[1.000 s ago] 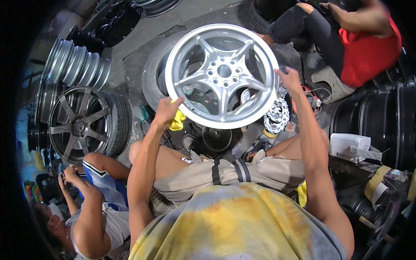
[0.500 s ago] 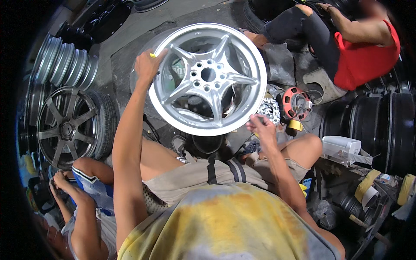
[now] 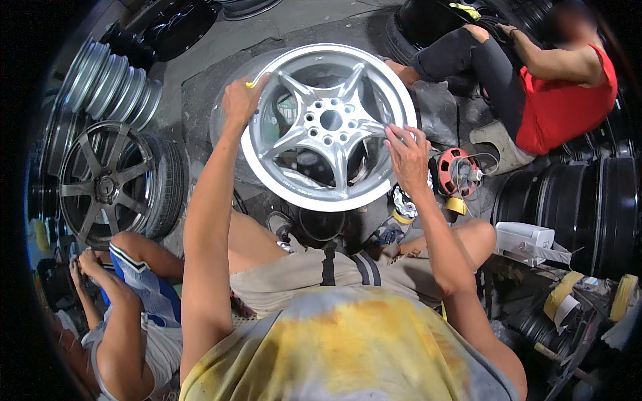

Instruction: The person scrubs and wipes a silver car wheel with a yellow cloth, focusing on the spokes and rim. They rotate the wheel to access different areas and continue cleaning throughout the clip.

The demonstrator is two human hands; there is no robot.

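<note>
A silver alloy wheel (image 3: 341, 193) lies face up before me, with several pointed spokes and a ring of lug holes round its centre bore. My left hand (image 3: 243, 101) grips its upper left edge, the thumb over the lip and something small and yellow by the thumb. On the wheel's right side, my right hand (image 3: 409, 159) lies with stretched fingers across the lip, fingertips at the end of a spoke. Whether anything is under those fingers is hidden. Beneath the wheel is a dark round support (image 3: 321, 224), partly covered.
On the left stand a dark spoked wheel with a tyre (image 3: 103, 187) and stacked silver rims (image 3: 110, 83). A red cable reel (image 3: 458, 172) is to the right, before black rims (image 3: 568, 200) and a white box (image 3: 525, 237). Co-workers sit at far right (image 3: 565, 100) and lower left (image 3: 134, 334).
My right hand has moved up from below the wheel's lower right edge onto its right side, its fingers now spread. The left hand keeps its grip. The whole view has shifted slightly.
</note>
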